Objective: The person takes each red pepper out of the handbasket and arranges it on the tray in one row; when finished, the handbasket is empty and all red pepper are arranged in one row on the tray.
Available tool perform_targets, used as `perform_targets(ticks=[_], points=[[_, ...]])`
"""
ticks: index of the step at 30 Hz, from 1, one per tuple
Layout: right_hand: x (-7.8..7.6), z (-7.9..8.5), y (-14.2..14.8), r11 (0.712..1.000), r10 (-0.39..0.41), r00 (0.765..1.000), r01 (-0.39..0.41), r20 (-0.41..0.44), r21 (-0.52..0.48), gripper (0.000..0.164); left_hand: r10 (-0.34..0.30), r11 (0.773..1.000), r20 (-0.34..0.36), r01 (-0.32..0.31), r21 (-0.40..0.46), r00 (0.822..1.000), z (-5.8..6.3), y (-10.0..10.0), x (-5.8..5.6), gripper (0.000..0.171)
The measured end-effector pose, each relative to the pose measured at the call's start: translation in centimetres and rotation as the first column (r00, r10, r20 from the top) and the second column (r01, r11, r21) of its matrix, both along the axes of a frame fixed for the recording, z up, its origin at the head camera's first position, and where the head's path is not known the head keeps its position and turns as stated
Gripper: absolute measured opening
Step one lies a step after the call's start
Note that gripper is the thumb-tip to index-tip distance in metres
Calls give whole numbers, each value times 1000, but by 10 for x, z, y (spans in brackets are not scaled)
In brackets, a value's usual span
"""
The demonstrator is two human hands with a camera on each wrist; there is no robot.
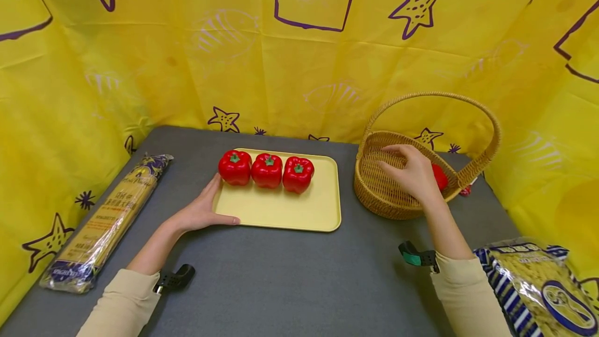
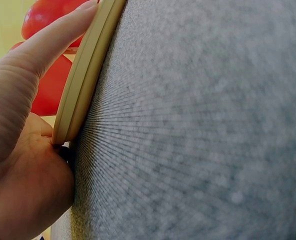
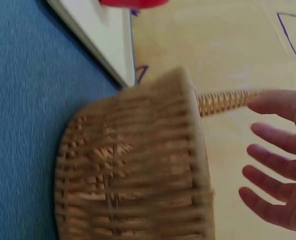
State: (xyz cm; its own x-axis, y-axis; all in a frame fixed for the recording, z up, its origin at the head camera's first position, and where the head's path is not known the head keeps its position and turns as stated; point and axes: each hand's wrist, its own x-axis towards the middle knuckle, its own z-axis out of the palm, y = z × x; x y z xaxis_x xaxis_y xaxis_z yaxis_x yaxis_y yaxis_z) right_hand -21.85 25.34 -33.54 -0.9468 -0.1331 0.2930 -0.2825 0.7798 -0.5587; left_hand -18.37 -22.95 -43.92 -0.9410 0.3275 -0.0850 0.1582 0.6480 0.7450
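Observation:
Three red bell peppers with green stems stand in a row along the back of a pale yellow tray: a left pepper (image 1: 235,167), a middle pepper (image 1: 267,170) and a right pepper (image 1: 298,175). Extended fingers of my left hand (image 1: 204,211) touch the tray's (image 1: 323,212) left end, the thumb lying at its front rim. Over the wicker basket (image 1: 388,203) hovers my right hand (image 1: 412,173), fingers spread and loosely bent, with nothing in it. Partly hidden behind that hand, a red object (image 1: 440,177) lies inside the basket at the right.
A long spaghetti packet (image 1: 109,222) lies along the left side of the grey table (image 1: 281,280). At the front right is a bag of pasta (image 1: 538,285). The basket's tall handle (image 1: 432,94) arches above it. Yellow patterned cloth (image 1: 262,66) surrounds the table.

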Motion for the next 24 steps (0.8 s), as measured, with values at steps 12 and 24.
perform_targets(ticks=[12, 24], points=[[5, 1, 33, 989, -79, 995, 71, 55, 132, 51, 8, 1000, 9, -8, 3, 1000, 1, 0, 1, 128], [2, 3, 54, 944, -231, 955, 174, 187, 280, 74, 6, 1000, 6, -6, 2, 1000, 1, 1, 0, 128]])
